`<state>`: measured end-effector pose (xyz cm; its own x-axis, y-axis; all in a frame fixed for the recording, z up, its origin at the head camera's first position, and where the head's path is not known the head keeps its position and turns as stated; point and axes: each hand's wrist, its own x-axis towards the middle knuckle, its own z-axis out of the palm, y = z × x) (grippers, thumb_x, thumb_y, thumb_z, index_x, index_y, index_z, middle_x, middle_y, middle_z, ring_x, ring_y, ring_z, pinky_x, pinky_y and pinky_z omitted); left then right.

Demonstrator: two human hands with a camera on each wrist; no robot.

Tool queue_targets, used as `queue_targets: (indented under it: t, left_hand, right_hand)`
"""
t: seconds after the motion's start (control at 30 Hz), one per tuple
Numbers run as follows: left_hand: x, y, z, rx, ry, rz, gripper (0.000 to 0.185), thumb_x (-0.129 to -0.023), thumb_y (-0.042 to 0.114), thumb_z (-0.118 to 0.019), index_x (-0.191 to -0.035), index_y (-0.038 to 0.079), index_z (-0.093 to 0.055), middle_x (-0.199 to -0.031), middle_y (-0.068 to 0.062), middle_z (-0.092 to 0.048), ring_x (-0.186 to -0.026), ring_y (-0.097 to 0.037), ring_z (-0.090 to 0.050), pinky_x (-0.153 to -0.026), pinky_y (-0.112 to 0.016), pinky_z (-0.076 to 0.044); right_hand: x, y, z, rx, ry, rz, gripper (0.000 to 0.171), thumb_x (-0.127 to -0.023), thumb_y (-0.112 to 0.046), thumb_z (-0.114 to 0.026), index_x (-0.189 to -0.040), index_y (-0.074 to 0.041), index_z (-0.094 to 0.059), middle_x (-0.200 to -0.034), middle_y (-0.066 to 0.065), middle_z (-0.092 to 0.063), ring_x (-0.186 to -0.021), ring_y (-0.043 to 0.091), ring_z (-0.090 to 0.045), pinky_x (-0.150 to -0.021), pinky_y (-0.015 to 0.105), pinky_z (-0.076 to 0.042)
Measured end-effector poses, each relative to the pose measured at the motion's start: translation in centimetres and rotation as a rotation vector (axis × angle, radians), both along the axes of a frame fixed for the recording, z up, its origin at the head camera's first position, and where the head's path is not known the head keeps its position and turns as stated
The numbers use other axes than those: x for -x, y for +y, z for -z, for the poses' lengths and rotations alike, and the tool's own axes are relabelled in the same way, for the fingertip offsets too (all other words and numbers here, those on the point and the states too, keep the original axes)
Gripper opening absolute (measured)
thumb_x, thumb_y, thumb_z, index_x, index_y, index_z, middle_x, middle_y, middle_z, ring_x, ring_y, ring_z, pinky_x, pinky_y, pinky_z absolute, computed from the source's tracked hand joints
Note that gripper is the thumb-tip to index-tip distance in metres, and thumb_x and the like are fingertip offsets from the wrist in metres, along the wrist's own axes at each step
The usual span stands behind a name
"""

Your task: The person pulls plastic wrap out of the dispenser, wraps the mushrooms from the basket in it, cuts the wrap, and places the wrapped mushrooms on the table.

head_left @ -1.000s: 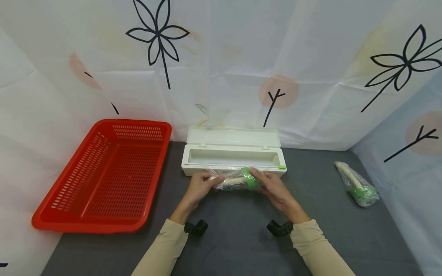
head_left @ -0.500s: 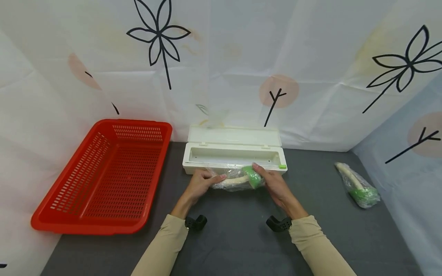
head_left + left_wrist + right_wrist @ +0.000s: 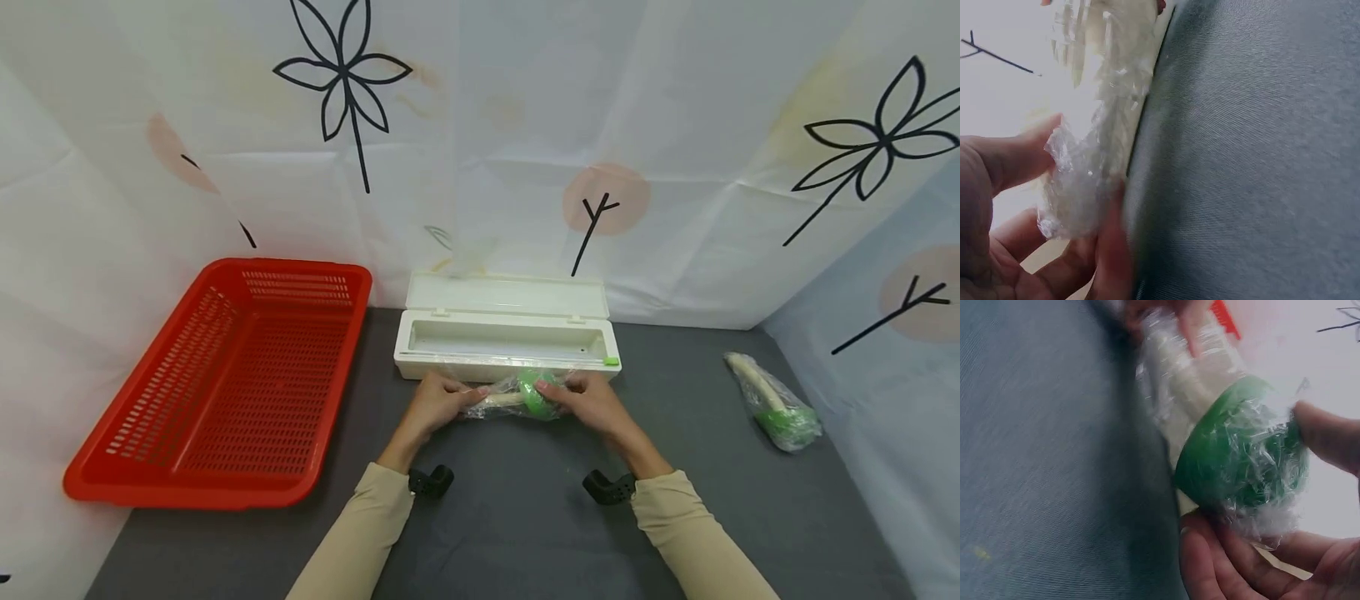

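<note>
Both hands, left (image 3: 435,402) and right (image 3: 592,403), grip wrapped leek (image 3: 517,396) ends.

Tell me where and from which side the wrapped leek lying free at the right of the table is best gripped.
Probably around the white stalk of the wrapped leek, coming from above with fingers across its length. It lies flat on the grey table, apart from everything else, and the stalk is slim and firm-looking, while the green end is a bulky wad under loose film.

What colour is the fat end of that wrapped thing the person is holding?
Green, under clear wrap; the right hand grips it there. The right wrist view shows it best.
</note>
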<state>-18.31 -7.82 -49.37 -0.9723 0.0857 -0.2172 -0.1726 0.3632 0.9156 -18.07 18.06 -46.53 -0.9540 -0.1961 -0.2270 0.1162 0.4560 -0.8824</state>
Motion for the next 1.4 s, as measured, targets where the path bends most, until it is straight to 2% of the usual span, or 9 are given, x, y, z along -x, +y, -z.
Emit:
queue_targets:
  t: [0.07, 0.23, 0.37, 0.5, 0.73, 0.93, 1.07, 1.2, 1.4]
  left_hand:
    - [-0.1, 0.1, 0.0, 0.092, 0.042, -0.008, 0.027, -0.087, 0.031, -0.083, -0.076, 0.007, -0.082, -0.066, 0.001, -0.063, -0.056, -0.014, -0.052, -0.052, -0.029, -0.041]
    - [-0.3, 0.5, 0.6, 0.218, 0.125, -0.050, 0.020, -0.080, 0.029, -0.089, -0.086, 0.010, -0.083, -0.080, -0.002, -0.073, -0.064, -0.016, -0.060, -0.056, -0.031, -0.048]
    - [-0.3, 0.8, 1.2, 0.245, 0.180, -0.105, 0.022, -0.076, 0.027, -0.092, -0.087, 0.010, -0.084, -0.086, -0.006, -0.075, -0.070, -0.019, -0.064, -0.061, -0.035, -0.050]
    - [-0.4, 0.9, 1.7, 0.258, 0.222, -0.128, 0.025, -0.072, 0.026, -0.094, -0.087, 0.008, -0.084, -0.078, -0.004, -0.072, -0.065, -0.018, -0.061, -0.058, -0.034, -0.048]
    - [-1.1, -0.5, 1.0, 0.216, 0.221, -0.108, 0.039, -0.072, 0.027, -0.094, -0.097, 0.000, -0.079, -0.089, -0.010, -0.073, -0.078, -0.022, -0.065, -0.069, -0.037, -0.053]
    - [-2.2, -2.0, -0.6, 0.233, 0.274, -0.401, 0.054, -0.081, 0.039, -0.087, -0.107, -0.003, -0.064, -0.097, -0.016, -0.065, -0.089, -0.032, -0.062, -0.078, -0.045, -0.049]
    - [-1.9, -2.2, -0.9, 0.182, 0.400, -0.543, 0.067, -0.081, 0.042, -0.086, -0.116, -0.001, -0.048, -0.106, -0.021, -0.051, -0.095, -0.034, -0.048, -0.083, -0.043, -0.037]
    - [-0.2, -2.6, -0.6, 0.152, 0.498, -0.468, 0.073, -0.078, 0.039, -0.089, -0.128, -0.003, -0.056, -0.130, -0.027, -0.045, -0.120, -0.039, -0.042, -0.102, -0.053, -0.033]
    - [1.7, -3.6, 0.0, 0.079, 0.457, -0.341, 0.045, -0.075, 0.023, -0.093, -0.111, 0.002, -0.077, -0.149, -0.027, -0.041, -0.137, -0.046, -0.038, -0.112, -0.060, -0.028]
  right_hand:
    - [-0.1, 0.0, 0.4, -0.001, 0.022, -0.038, 0.034, -0.098, -0.030, -0.070, -0.105, 0.003, -0.075, -0.119, 0.019, -0.062, -0.095, 0.027, -0.066, -0.083, 0.043, -0.055]
    - [-0.3, 0.1, 1.4, -0.033, 0.052, -0.073, 0.050, -0.095, -0.019, -0.074, -0.134, 0.010, -0.060, -0.132, 0.026, -0.060, -0.092, 0.022, -0.066, -0.072, 0.037, -0.053]
    - [-0.3, 0.0, 1.9, -0.041, 0.099, -0.097, 0.053, -0.094, -0.016, -0.075, -0.135, 0.011, -0.057, -0.116, 0.023, -0.066, -0.078, 0.019, -0.063, -0.064, 0.034, -0.050]
    - [-0.5, -0.1, 2.1, -0.072, 0.122, -0.073, 0.054, -0.092, -0.018, -0.077, -0.134, 0.010, -0.059, -0.112, 0.021, -0.067, -0.086, 0.027, -0.067, -0.068, 0.036, -0.053]
    - [-1.8, 0.7, 0.4, -0.227, 0.175, 0.149, 0.056, -0.089, -0.035, -0.080, -0.127, 0.004, -0.064, -0.117, 0.022, -0.067, -0.105, 0.036, -0.065, -0.083, 0.049, -0.054]
    - [-1.4, 2.4, -0.6, -0.274, 0.483, 0.451, 0.048, -0.084, -0.030, -0.085, -0.110, 0.004, -0.063, -0.101, 0.024, -0.056, -0.091, 0.038, -0.054, -0.080, 0.049, -0.041]
    - [-0.2, 3.0, -0.4, -0.232, 0.457, 0.456, 0.061, -0.083, -0.031, -0.085, -0.129, 0.001, -0.060, -0.122, 0.029, -0.044, -0.109, 0.043, -0.045, -0.087, 0.055, -0.038]
    - [0.8, 3.0, 0.2, -0.234, 0.409, 0.371, 0.059, -0.084, -0.029, -0.085, -0.131, 0.000, -0.065, -0.125, 0.028, -0.048, -0.105, 0.040, -0.046, -0.088, 0.054, -0.038]
    - [1.4, 3.7, 1.8, -0.200, 0.471, 0.327, 0.043, -0.082, -0.017, -0.088, -0.117, 0.002, -0.073, -0.112, 0.024, -0.055, -0.084, 0.028, -0.045, -0.077, 0.045, -0.039]
